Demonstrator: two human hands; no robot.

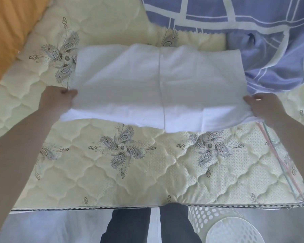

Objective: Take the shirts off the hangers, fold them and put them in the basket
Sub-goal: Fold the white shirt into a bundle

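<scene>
A white shirt lies across the quilted mattress, folded into a wide band with a seam running down its middle. My left hand pinches the shirt's left edge. My right hand grips its right edge. The near part of the shirt is lifted a little off the mattress between my hands. A white perforated basket stands on the floor below the mattress edge, at the lower right. No hanger body is clearly visible.
A blue checked cloth is heaped at the far right of the bed. An orange pillow lies at the far left. Thin pink and grey rods rest on the mattress near the right edge. My dark trouser legs stand below.
</scene>
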